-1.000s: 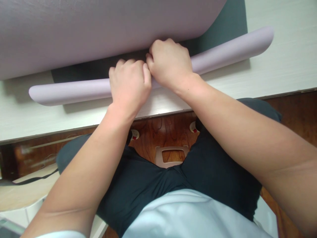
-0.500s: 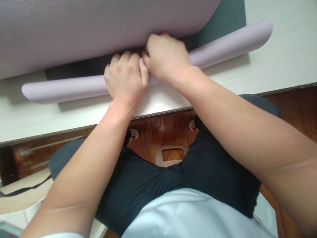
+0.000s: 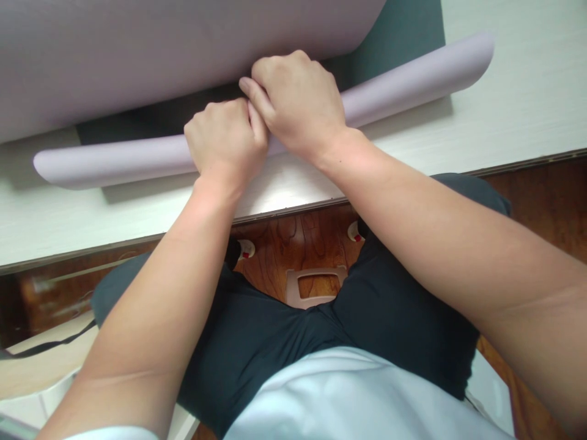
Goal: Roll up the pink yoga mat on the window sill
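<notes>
A lilac mat (image 3: 137, 55) with a dark grey-green face (image 3: 413, 40) lies on the white tabletop. Its near side forms a long curled edge (image 3: 128, 159) that runs across in front of me. My left hand (image 3: 227, 137) is closed over the middle of this edge, with the knuckles up. Right beside it, my right hand (image 3: 300, 98) grips the same edge, its thumb lying across towards the left hand. The two hands touch, and most fingertips are hidden behind the edge.
The white tabletop (image 3: 513, 116) ends in a dark front edge near my knees. Below are my dark trousers (image 3: 257, 348), a wooden floor (image 3: 279, 241) and a pinkish stool-like frame (image 3: 316, 299). At lower left stands a pale wooden surface (image 3: 41, 373) with a black strap.
Both hands have shifted slightly left in view, along with the mat. My right thumb now shows, lying across towards the left hand, and the left fingers look more tightly curled.
</notes>
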Tool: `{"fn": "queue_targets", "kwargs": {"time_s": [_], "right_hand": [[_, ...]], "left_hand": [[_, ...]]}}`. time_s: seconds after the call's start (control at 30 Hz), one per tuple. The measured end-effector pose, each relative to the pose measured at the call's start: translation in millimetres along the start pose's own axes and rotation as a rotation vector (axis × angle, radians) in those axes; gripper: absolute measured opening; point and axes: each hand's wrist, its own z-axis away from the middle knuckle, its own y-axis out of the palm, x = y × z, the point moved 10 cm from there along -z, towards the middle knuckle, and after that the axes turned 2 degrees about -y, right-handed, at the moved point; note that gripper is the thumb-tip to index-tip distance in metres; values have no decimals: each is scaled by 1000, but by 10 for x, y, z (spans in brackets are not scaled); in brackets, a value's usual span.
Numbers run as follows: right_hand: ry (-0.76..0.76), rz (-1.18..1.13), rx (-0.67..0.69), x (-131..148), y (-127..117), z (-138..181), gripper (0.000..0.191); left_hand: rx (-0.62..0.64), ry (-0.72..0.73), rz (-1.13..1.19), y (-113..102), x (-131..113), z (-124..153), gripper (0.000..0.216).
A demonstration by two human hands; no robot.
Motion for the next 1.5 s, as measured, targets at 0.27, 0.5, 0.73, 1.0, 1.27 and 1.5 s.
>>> {"fn": "queue_targets", "kwargs": {"time_s": [0.27, 0.5, 0.73, 1.0, 1.27, 1.5], "right_hand": [[102, 48, 64, -62, -3, 33, 40], [101, 31, 24, -125, 65, -1, 38], [85, 16, 12, -161, 95, -51, 38], [52, 54, 46, -142, 48, -32, 42], [21, 23, 87, -122, 47, -37, 38], [-5, 11, 172, -64, 54, -8, 41]], "left_hand": [[-13, -8, -14, -4, 17, -125, 61], [12, -28, 1, -25, 0, -116, 61], [10, -13, -30, -39, -30, -77, 60], [42, 26, -33, -41, -80, -46, 59], [104, 27, -81, -60, -109, 6, 60], [202, 89, -90, -18, -142, 52, 53]]}}
